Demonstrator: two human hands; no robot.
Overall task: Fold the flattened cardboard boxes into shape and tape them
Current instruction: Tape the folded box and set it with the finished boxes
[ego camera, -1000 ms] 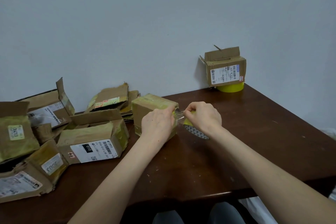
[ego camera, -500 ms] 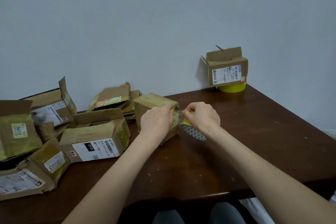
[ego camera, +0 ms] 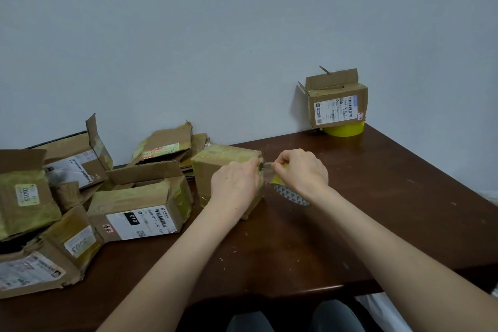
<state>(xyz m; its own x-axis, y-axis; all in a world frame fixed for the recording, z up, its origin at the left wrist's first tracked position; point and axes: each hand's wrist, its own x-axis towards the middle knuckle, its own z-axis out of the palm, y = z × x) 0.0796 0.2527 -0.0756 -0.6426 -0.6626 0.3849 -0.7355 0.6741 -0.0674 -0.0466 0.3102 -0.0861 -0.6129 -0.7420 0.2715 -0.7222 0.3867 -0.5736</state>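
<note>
The left hand [ego camera: 234, 183] lies against the right end of a small cardboard box [ego camera: 215, 167], with its fingers curled over the box's upper corner in a grip. The right hand [ego camera: 301, 170] is clenched round a tape roll [ego camera: 289, 194]. The roll's flat side shows a grey pattern of triangles and its rim is yellow-green. A short clear tape strip [ego camera: 266, 168], glossy and see-through, stretches between the two hands from the roll to the box corner.

The box is squared up and stands near the middle of the dark brown wooden table [ego camera: 377, 210], whose top is flecked with pale scuffs. Yellowish tape covers the box's rough faces. To its left is a crumpled heap: the open 010 box [ego camera: 140, 207] with a white barcode label, the 0013 box [ego camera: 25, 202], and flattened cardboard pieces [ego camera: 167, 145] against the pale matte wall [ego camera: 242, 35]. At the far corner a labelled carton [ego camera: 336, 100] rests on a round spare yellow roll [ego camera: 345, 130].
</note>
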